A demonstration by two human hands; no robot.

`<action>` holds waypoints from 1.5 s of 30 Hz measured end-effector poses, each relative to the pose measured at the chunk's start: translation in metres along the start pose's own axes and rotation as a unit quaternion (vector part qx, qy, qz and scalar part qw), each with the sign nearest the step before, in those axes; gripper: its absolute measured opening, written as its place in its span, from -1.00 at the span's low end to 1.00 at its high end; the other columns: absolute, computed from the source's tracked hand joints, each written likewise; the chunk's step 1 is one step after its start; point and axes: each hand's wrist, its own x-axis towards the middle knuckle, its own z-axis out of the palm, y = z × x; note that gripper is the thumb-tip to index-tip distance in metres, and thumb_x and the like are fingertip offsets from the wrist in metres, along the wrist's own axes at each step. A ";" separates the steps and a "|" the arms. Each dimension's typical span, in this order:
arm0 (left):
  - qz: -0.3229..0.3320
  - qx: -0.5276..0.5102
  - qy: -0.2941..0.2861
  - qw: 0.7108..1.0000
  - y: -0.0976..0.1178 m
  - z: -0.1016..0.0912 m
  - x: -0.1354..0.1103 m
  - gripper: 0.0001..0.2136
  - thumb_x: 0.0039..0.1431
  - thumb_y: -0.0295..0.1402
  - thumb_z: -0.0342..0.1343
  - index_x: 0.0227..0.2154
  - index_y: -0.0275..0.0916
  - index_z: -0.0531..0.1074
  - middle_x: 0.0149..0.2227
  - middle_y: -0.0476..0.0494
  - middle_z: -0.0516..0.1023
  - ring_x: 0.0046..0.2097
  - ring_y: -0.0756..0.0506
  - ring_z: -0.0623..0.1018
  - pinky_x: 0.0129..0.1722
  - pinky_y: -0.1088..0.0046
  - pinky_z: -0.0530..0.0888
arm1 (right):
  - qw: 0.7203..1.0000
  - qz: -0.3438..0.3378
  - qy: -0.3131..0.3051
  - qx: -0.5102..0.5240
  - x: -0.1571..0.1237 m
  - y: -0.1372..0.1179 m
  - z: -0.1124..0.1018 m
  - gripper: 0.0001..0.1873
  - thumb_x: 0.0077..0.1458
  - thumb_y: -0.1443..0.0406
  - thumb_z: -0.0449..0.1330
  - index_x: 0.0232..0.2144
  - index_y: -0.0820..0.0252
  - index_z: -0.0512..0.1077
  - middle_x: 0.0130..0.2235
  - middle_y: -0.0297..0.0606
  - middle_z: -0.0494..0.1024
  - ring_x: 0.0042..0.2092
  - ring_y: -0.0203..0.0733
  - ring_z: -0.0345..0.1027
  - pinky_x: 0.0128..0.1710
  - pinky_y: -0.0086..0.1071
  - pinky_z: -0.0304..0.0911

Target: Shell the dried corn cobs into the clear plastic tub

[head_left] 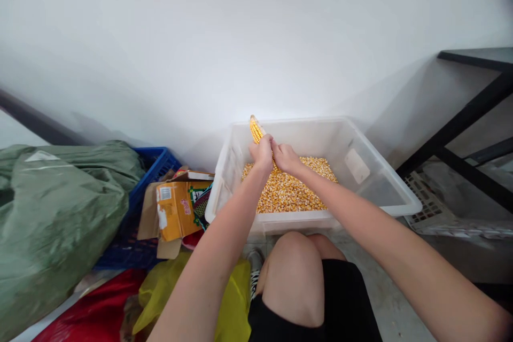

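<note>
An ear of dried corn (256, 131) points up and to the left above a translucent plastic bin (385, 192). My left hand (262, 152) is wrapped round the middle of the ear. Against its lower part, my right hand (285, 158) presses with closed fingers, touching the left hand. A pale strip without kernels shows along the ear's right side. Loose yellow kernels (292, 192) cover the bin's floor below both hands. The lower end of the ear is mostly hidden by the hands.
Left of the bin stand an orange cardboard box (174, 211) and a blue crate (160, 157) under a green bag (72, 208). Yellow bags (236, 299) and a red bag (96, 315) lie in front. A black metal frame (460, 117) stands at right; a white wall is behind.
</note>
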 end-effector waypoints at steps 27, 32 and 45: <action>-0.116 -0.063 -0.003 0.991 0.005 -0.015 0.017 -0.78 -0.22 -0.37 0.25 -0.46 -0.26 0.36 -0.57 0.02 0.30 -0.50 -0.01 0.36 -0.52 0.47 0.31 | 0.940 0.244 -0.223 0.091 0.016 0.061 -0.003 -0.58 0.28 0.15 -0.08 -0.43 0.33 0.40 -0.58 -0.18 0.46 -0.57 -0.20 0.37 -0.49 -0.31 0.36; -0.108 -0.071 0.055 0.990 0.009 -0.018 0.028 -0.75 -0.21 -0.30 0.24 -0.43 -0.25 0.35 -0.52 0.02 0.32 -0.46 -0.01 0.38 -0.48 0.47 0.33 | 0.968 0.196 -0.150 0.051 0.020 0.065 -0.023 -0.61 0.27 0.12 -0.05 -0.34 0.33 0.40 -0.39 -0.08 0.54 -0.53 -0.27 0.38 -0.54 -0.42 0.32; -0.117 -0.064 0.058 0.989 0.020 -0.012 0.008 -0.77 -0.17 -0.31 0.21 -0.42 -0.27 0.36 -0.48 -0.03 0.36 -0.44 -0.04 0.41 -0.50 0.45 0.35 | 0.999 -0.003 -0.016 -0.047 -0.005 -0.009 0.007 -0.24 0.30 -0.03 -0.35 -0.44 0.27 0.50 -0.31 0.12 0.57 -0.11 0.06 0.43 -0.08 -0.28 0.21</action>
